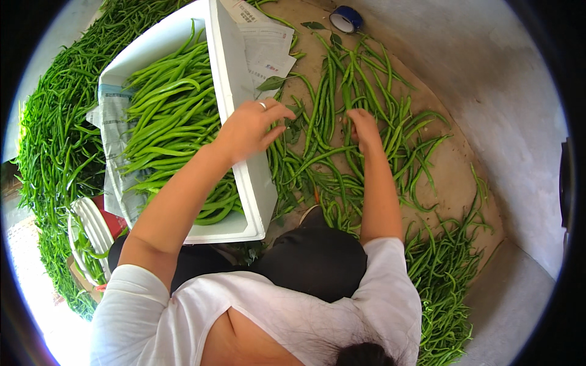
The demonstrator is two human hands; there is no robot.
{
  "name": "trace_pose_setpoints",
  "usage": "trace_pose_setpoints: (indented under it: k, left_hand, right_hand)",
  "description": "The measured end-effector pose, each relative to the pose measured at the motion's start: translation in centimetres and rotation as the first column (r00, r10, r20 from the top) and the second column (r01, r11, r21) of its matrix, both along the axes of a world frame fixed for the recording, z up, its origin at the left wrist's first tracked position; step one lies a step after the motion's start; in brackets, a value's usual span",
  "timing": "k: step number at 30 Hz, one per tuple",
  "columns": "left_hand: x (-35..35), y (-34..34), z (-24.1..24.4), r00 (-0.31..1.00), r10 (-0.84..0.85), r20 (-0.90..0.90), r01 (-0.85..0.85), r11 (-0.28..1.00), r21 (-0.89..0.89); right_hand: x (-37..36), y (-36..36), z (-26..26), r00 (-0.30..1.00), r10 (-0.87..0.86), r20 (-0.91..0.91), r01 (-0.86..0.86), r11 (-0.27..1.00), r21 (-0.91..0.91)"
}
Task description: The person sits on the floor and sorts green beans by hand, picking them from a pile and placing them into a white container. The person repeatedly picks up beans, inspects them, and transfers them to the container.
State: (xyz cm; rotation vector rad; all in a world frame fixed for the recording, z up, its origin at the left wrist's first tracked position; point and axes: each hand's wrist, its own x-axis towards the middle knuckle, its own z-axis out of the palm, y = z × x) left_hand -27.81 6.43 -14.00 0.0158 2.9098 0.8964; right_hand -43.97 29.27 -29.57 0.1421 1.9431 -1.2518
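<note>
Long green chili peppers (171,110) lie mostly lengthwise across a white foam box (242,78) lined with newspaper (116,142). My left hand (256,128), with a ring on one finger, hovers over the box's right rim. Its fingers are spread and nothing shows between them. To the right, my right hand (364,128) is low among loose green chili peppers (325,105) on the floor. The fingers are curled around a few peppers (347,89), though the hand partly hides the grip.
A large pepper heap (64,119) lines the left side; another pile (439,274) lies at lower right. A blue tape roll (346,19) rests near the wall (480,68). Newspaper sheets (268,45) lie beyond the box. A white basket (89,224) holds peppers at left.
</note>
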Motion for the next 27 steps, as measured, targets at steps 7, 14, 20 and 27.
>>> trace_pose_setpoints:
  k: [7,14,20,27]
  left_hand:
    - [-1.1,0.5,-0.9,0.963,-0.226,-0.148,0.198,0.963,-0.184]
    - [-1.6,-0.1,-0.1,0.946,0.325,0.007,-0.29,0.837,0.464]
    - [-1.1,-0.5,0.0,0.932,0.362,-0.003,-0.313,0.811,0.494]
    - [-1.0,-0.7,-0.4,0.916,0.399,-0.044,-0.324,0.8,0.506]
  right_hand:
    - [9.5,-1.6,9.8,0.934,0.319,0.163,-0.164,0.785,-0.598]
    - [-3.8,-4.9,-0.1,0.883,0.232,-0.409,-0.241,0.97,0.03]
    - [-5.9,-10.0,-4.3,0.7,0.653,-0.288,-0.271,0.617,0.739]
    - [-6.5,-10.3,-3.9,0.714,0.664,-0.222,-0.29,0.569,0.769]
